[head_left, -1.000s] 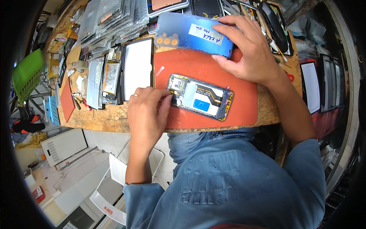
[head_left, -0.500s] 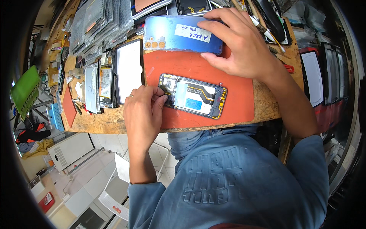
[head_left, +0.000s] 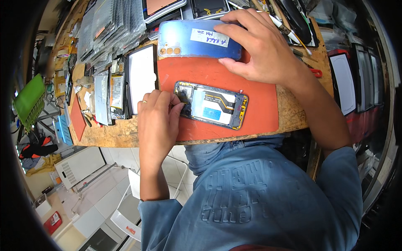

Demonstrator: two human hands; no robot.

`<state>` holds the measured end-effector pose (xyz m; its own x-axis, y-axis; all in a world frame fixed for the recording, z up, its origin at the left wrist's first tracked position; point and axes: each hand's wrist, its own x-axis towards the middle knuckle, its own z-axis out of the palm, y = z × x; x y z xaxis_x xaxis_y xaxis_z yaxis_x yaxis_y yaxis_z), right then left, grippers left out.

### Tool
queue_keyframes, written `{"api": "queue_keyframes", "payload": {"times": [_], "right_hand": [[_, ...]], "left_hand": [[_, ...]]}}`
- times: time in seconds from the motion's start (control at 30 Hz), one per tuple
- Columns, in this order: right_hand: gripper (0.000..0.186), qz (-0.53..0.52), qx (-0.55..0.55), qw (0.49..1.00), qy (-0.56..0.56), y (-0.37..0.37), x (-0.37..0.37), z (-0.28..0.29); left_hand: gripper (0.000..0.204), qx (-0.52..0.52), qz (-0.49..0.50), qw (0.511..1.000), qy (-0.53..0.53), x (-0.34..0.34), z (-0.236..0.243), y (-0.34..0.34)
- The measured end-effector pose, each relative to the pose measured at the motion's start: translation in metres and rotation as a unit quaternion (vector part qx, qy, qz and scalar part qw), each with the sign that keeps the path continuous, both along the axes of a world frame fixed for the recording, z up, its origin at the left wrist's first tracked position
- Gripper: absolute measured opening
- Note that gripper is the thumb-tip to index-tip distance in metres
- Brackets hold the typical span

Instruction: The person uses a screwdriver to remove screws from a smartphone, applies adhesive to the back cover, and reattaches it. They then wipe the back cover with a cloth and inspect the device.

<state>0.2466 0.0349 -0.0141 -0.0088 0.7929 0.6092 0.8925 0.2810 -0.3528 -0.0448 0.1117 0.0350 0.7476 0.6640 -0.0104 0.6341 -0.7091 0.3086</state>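
Note:
An opened phone (head_left: 215,106) lies tilted on the orange-red mat (head_left: 251,119), its inside facing up, with a black ribbon cable and a blue sticker showing. My left hand (head_left: 158,111) is at the phone's left end. Thumb and index finger pinch together at the edge of a thin dark cover piece (head_left: 183,94), which lies over that end. Beyond the phone is a blue phone back cover (head_left: 180,35) with a white handwritten label and camera holes. My right hand (head_left: 261,48) grips its right end, the thumb along the near edge and the fingers over the far side.
Left of the mat stand a white-faced open box (head_left: 142,77) and phone parts (head_left: 116,92). Bubble-wrap sleeves (head_left: 113,29) are piled at the far left. Brushes and tools (head_left: 293,31) crowd the far right. The wooden bench's near edge (head_left: 234,141) runs before my lap.
The dark piece at my left fingers now lies over the phone's left end, where lighter parts showed before. My right hand and the blue back cover have shifted only slightly.

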Motion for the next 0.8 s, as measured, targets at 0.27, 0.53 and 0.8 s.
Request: {"api": "queue_keyframes", "payload": {"times": [0.27, 0.53, 0.8], "right_hand": [[0.057, -0.001, -0.008, 1.0, -0.003, 0.0, 0.0, 0.0], [0.056, -0.005, -0.004, 1.0, 0.0, 0.001, 0.001, -0.001], [0.059, -0.006, 0.0, 1.0, 0.006, 0.0, -0.001, 0.003]], "left_hand": [[0.013, -0.016, -0.004, 1.0, -0.025, -0.003, -0.004, 0.0], [0.022, -0.014, 0.003, 0.999, -0.043, -0.001, -0.006, -0.002], [0.018, -0.118, 0.107, 0.943, -0.293, -0.011, -0.027, 0.032]]}}
